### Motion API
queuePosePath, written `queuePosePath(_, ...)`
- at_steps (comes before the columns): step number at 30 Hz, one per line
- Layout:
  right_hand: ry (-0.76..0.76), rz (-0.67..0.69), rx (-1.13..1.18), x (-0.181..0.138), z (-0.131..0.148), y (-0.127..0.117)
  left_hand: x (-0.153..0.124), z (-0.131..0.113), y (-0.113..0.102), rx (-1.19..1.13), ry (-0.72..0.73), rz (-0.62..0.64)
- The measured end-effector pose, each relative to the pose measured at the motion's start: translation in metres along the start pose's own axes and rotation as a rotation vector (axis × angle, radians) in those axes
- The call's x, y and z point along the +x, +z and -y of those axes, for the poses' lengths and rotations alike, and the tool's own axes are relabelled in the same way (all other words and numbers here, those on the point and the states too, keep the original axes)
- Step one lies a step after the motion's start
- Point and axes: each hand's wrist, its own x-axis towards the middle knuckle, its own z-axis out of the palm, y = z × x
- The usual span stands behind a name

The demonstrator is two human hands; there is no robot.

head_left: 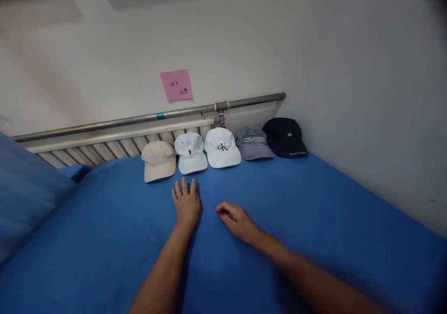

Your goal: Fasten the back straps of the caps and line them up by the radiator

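Along the far edge of a blue-covered surface, caps stand side by side in a row. From left to right come a beige cap, a white cap with a small dark emblem, a white cap with black letters, a grey cap and a black cap. My left hand lies flat with its fingers spread, just in front of the emblem cap and apart from it. Over the surface below the lettered cap, my right hand has its fingers curled in, with nothing visible in them.
Behind the caps are a white radiator and a metal pipe running along the wall. A pink note with handwriting is stuck above the pipe. Light blue fabric hangs at the left; the right wall borders the surface.
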Motion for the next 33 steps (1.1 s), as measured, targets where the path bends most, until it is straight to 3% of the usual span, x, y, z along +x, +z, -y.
queuePosePath(3,0.033,-0.071,0.056,-0.003,-0.004,-0.001,-0.012,-0.024,-0.001,-0.274,0.073,0.073)
queuePosePath(5,0.154,-0.119,0.272,-0.003,-0.007,-0.007,-0.017,-0.041,-0.003,-0.660,0.031,0.166)
queuePosePath(7,0.273,-0.162,0.634,-0.003,-0.007,-0.021,-0.019,-0.056,-0.007,-1.058,-0.063,0.284)
queuePosePath(11,0.333,-0.175,1.260,0.000,-0.002,-0.059,-0.018,-0.082,-0.016,-1.551,-0.199,0.486)
queuePosePath(15,0.310,-0.204,1.522,0.003,0.003,-0.078,-0.021,-0.111,-0.018,-2.186,-0.529,0.805)
queuePosePath(17,0.290,-0.202,1.600,0.005,0.004,-0.079,-0.025,-0.127,-0.017,-2.348,-0.614,0.835)
queuePosePath(21,0.257,-0.210,1.685,0.009,0.002,-0.077,-0.028,-0.145,-0.009,-2.537,-0.719,0.817)
queuePosePath(23,0.258,-0.223,1.701,0.012,0.001,-0.076,-0.028,-0.145,-0.006,-2.556,-0.700,0.874)
queuePosePath(25,0.242,-0.242,1.713,0.016,-0.001,-0.072,-0.029,-0.145,-0.003,-2.565,-0.679,0.849)
queuePosePath(27,0.220,-0.272,1.712,0.022,-0.003,-0.065,-0.032,-0.145,-0.001,-2.537,-0.645,0.828)
queuePosePath(30,0.244,-0.370,1.667,0.035,-0.009,-0.056,-0.035,-0.150,0.003,-2.422,-0.585,0.903)
queuePosePath(33,0.301,-0.471,1.587,0.048,-0.016,-0.053,-0.032,-0.153,0.009,-2.330,-0.639,0.912)
